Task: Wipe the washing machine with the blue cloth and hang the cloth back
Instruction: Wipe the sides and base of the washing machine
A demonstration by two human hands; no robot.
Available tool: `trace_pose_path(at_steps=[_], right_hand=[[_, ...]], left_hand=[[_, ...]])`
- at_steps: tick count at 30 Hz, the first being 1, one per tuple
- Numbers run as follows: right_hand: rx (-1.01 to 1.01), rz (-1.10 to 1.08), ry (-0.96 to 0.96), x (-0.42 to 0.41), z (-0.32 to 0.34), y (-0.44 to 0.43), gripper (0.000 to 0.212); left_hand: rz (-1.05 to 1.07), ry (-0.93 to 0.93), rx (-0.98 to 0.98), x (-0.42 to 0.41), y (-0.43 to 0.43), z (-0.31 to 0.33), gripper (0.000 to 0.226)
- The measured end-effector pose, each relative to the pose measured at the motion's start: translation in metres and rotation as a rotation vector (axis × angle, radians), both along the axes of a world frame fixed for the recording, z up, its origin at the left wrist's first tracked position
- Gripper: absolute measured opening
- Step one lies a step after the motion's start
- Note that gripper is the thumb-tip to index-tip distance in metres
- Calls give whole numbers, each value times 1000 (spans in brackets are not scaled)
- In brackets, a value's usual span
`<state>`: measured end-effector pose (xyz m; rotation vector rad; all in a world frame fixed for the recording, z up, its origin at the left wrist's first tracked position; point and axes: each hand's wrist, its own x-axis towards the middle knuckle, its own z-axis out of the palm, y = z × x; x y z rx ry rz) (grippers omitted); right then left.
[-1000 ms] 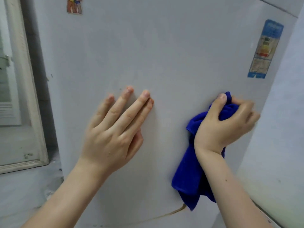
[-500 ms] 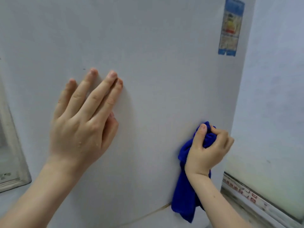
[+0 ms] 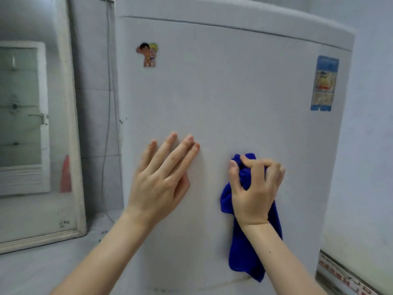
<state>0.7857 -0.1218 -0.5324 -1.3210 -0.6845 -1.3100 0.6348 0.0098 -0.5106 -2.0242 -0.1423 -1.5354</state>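
Observation:
The white washing machine (image 3: 234,86) fills the middle of the head view, its front panel facing me. My left hand (image 3: 161,179) lies flat on that panel with straight fingers. To its right, my right hand (image 3: 253,188) grips the bunched blue cloth (image 3: 244,258) and holds it against the panel; the cloth's loose end hangs down below my wrist. A cartoon sticker (image 3: 148,54) sits at the panel's upper left and a blue energy label (image 3: 324,84) at its upper right.
A framed glass door (image 3: 70,124) stands at the left, with a thin hose (image 3: 109,103) running down the tiled wall beside the machine. A pale wall (image 3: 372,145) closes the right side, with a low rail (image 3: 344,277) at its foot.
My right hand has carried the cloth up and to the left across the panel. My view has risen and pulled back, showing the machine's top edge. The left hand stays pressed flat.

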Motion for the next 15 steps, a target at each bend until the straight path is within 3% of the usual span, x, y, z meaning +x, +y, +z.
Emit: trace_pose_path(at_steps=[2, 4, 6, 12, 15], right_hand=[[161, -12, 238, 33, 0, -19, 26], [447, 44, 661, 60, 8, -38, 36], [527, 46, 882, 64, 10, -42, 41], [411, -15, 456, -8, 43, 13, 26], [172, 1, 102, -51, 36, 36, 19]], left_hand=[[57, -13, 7, -13, 10, -2, 53], [84, -15, -13, -24, 14, 1, 55], [78, 2, -36, -29, 14, 4, 56], [57, -18, -192, -42, 12, 4, 59], [16, 13, -208, -45, 13, 7, 60]])
